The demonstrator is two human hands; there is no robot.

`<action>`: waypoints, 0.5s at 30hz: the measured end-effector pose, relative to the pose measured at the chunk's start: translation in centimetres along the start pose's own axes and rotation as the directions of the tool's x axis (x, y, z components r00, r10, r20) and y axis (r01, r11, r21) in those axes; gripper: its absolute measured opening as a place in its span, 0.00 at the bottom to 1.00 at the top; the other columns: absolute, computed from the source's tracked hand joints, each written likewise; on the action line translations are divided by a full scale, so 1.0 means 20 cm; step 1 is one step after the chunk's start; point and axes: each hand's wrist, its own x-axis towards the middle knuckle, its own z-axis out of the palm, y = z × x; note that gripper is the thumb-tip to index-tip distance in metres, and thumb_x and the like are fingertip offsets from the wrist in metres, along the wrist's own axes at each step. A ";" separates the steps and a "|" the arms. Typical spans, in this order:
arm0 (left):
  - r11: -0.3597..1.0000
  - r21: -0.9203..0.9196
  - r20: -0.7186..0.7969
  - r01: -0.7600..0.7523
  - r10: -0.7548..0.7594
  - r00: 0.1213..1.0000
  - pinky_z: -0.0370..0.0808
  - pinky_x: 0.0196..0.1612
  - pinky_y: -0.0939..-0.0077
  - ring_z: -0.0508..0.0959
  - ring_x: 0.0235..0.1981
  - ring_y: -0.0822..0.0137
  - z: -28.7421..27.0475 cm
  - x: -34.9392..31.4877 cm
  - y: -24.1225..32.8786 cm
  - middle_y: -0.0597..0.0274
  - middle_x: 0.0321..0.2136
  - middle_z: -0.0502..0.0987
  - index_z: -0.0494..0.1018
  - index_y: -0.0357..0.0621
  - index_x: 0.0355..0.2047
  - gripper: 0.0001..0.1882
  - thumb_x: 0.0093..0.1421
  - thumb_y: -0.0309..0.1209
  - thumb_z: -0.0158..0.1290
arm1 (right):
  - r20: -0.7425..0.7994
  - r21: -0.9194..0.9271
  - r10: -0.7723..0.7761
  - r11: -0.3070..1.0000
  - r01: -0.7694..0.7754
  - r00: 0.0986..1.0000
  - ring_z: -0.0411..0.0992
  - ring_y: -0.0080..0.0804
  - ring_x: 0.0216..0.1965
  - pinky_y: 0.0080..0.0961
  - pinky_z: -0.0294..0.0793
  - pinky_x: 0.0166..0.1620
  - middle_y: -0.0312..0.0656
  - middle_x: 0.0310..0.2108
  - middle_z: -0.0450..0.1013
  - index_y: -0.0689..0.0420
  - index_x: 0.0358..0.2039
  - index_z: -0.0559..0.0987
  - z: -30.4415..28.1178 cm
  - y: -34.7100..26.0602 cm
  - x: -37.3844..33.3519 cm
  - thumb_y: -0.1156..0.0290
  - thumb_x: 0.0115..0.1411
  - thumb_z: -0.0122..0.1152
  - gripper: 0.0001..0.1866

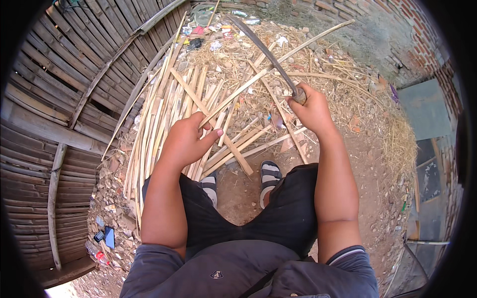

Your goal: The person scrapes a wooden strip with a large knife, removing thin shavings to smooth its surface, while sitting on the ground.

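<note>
Bamboo strip (pixel 256 79) diagonal, tip forward and right

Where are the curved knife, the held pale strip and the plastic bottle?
Curved knife (pixel 266 51): head view, on the dark blade, about midway.
Held pale strip (pixel 253 80): head view, on its middle stretch.
Plastic bottle (pixel 101 257): head view, lower left, on its red label.

a bamboo wall (pixel 64 69) and brick wall (pixel 382 42) flank littered ground (pixel 370 184).
</note>
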 end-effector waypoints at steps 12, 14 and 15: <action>0.997 0.077 -0.157 -0.003 0.015 0.988 0.76 0.31 0.64 0.79 0.22 0.58 -0.01 0.00 0.01 0.50 0.24 0.81 0.80 0.36 0.42 0.22 0.60 0.42 0.71 | 0.115 -0.079 -0.148 0.984 0.158 0.982 0.82 0.51 0.31 0.43 0.79 0.37 0.50 0.28 0.81 0.55 0.41 0.83 0.03 -0.07 -0.06 0.62 0.59 0.74 0.14; 0.998 0.064 -0.191 -0.024 0.035 0.981 0.75 0.30 0.65 0.78 0.21 0.59 -0.01 0.00 -0.01 0.51 0.22 0.80 0.81 0.37 0.41 0.21 0.59 0.42 0.71 | 0.038 -0.067 -0.110 0.991 0.113 0.993 0.82 0.45 0.26 0.40 0.78 0.34 0.52 0.25 0.80 0.59 0.42 0.83 -0.01 -0.06 -0.04 0.60 0.62 0.74 0.17; 0.998 0.054 -0.199 -0.028 0.038 0.979 0.75 0.30 0.65 0.78 0.21 0.59 0.00 0.00 -0.01 0.51 0.22 0.80 0.81 0.37 0.41 0.21 0.59 0.42 0.71 | 0.044 -0.082 -0.076 0.993 0.080 0.996 0.82 0.44 0.26 0.40 0.78 0.34 0.52 0.24 0.80 0.59 0.43 0.83 -0.02 -0.08 -0.04 0.60 0.62 0.74 0.17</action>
